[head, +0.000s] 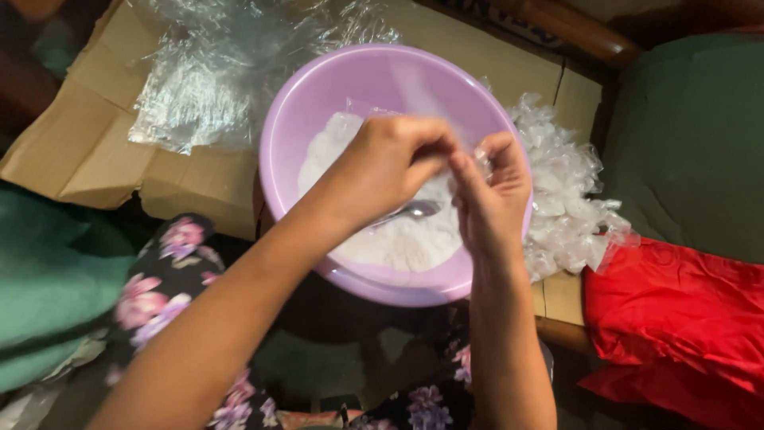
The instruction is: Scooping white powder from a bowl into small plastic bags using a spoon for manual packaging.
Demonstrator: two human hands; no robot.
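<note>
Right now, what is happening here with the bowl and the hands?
A person works with both bare hands over a purple bowl of white powder. The left hand and right hand meet above the bowl, pinching a small clear plastic bag between their fingertips. A metal spoon lies in the powder. A heap of small filled plastic packets sits right of the bowl, and a clear plastic sheet lies on cardboard behind it.

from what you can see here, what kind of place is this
Probably a home, with someone working seated at floor level rather than at a workshop bench. A lilac plastic bowl of white powder sits on flattened cardboard, with small filled plastic packets piled beside it and red cloth nearby.
</note>
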